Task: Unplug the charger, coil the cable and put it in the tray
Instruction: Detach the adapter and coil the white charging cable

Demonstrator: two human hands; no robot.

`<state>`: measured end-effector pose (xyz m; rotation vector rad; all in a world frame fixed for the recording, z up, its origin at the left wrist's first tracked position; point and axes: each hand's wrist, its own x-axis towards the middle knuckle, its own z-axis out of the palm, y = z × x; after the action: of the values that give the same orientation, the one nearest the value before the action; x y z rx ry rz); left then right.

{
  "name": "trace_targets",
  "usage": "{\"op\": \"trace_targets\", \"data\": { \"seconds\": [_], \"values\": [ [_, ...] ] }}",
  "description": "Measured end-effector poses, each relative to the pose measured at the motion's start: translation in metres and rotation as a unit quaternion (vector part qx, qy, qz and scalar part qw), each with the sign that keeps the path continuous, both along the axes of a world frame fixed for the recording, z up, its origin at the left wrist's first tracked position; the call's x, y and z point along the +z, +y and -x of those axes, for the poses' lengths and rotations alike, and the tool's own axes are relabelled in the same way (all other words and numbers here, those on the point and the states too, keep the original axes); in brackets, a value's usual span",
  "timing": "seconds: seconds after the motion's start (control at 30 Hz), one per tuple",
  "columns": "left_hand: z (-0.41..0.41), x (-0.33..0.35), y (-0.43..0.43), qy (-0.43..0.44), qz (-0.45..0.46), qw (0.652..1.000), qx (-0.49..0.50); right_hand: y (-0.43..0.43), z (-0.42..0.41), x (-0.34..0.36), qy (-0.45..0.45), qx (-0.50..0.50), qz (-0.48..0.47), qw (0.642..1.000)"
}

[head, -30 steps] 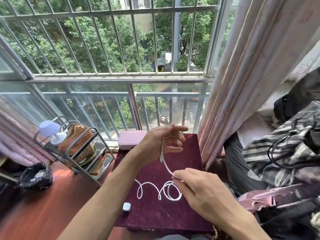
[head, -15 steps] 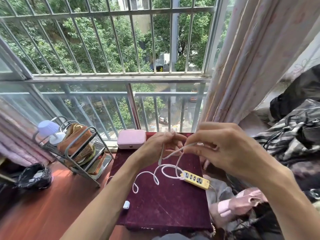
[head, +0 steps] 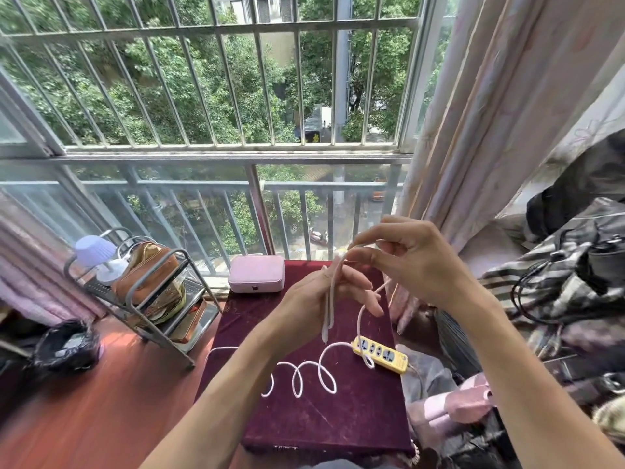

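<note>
A white charger cable (head: 311, 368) lies in loose loops on the maroon cloth of a small table (head: 338, 418). My left hand (head: 311, 299) holds its near end, a strand draped over the fingers and the plug tip hanging by the palm. My right hand (head: 406, 258) pinches the same cable just above the left hand's fingers and carries it over them. From there the cable runs down past a yellow power strip (head: 380, 354) at the table's right edge. The charger block is hidden behind my left forearm. A pink lidded box (head: 256, 273) sits at the table's far edge.
A metal rack (head: 148, 292) with bags and a small lilac lamp (head: 96, 252) stands left of the table. A black-lined bin (head: 66, 346) sits on the red floor. Curtains (head: 490, 130) and piled clothes (head: 558, 282) crowd the right. Window bars are behind.
My right hand rose from the table to the left hand, bringing cable over its fingers. The power strip came into view. The loops on the cloth have stretched out.
</note>
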<state>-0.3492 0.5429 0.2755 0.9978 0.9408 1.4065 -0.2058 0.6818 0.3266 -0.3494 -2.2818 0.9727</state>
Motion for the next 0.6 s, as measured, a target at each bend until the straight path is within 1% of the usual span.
{"op": "trace_targets", "data": {
  "seconds": [0.17, 0.33, 0.47, 0.53, 0.6],
  "values": [
    [0.002, 0.003, -0.002, -0.074, 0.062, 0.995, -0.012, 0.003, 0.002, -0.011, 0.006, 0.021, 0.046, 0.999],
    [-0.006, 0.009, 0.002, -0.155, 0.067, 0.983, -0.075, 0.003, 0.004, -0.018, 0.023, 0.063, 0.112, 0.991],
    [-0.011, 0.014, 0.002, -0.165, 0.055, 0.979, -0.11, 0.005, 0.001, -0.015, 0.055, 0.157, 0.188, 0.968],
    [-0.015, 0.018, 0.002, -0.165, 0.041, 0.978, -0.118, 0.007, 0.0, -0.015, 0.069, 0.153, 0.204, 0.965],
    [-0.018, 0.02, 0.001, -0.171, 0.037, 0.975, -0.134, 0.009, -0.002, -0.018, 0.08, 0.128, 0.223, 0.963]
  ]
}}
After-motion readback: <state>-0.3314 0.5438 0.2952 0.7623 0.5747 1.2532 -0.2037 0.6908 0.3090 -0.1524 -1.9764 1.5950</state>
